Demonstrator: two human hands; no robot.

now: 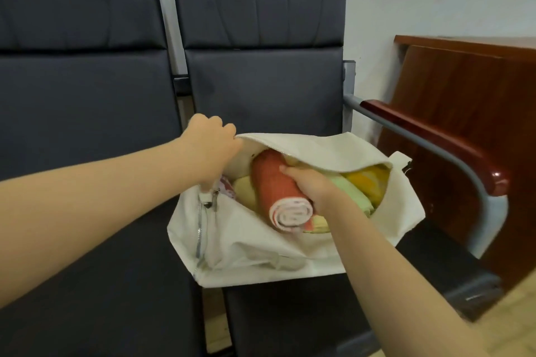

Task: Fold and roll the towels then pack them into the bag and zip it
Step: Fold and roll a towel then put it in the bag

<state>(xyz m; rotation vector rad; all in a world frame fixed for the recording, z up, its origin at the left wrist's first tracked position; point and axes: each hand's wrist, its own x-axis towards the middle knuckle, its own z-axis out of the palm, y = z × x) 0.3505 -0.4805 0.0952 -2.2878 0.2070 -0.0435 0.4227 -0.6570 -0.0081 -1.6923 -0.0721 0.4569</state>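
Observation:
A cream canvas bag (261, 243) lies open on the dark chair seat, its zipper undone. My left hand (213, 142) grips the bag's upper edge at the left end and lifts the flap. My right hand (310, 187) grips a rolled red-orange towel (271, 182) with a white and pink spiral end, half inside the opening. Beside it in the bag lie a pale green rolled towel (352, 191), a yellow-orange one (367, 180), a pale yellow one (245, 188), and a bit of patterned pink cloth (227, 185) at the left. The zipper pull (210, 197) hangs below my left hand.
Two dark padded chairs (87, 95) stand side by side against a white wall. A grey metal armrest with a red-brown wooden top (435, 136) borders the bag on the right. A red-brown wooden cabinet (475, 90) stands further right.

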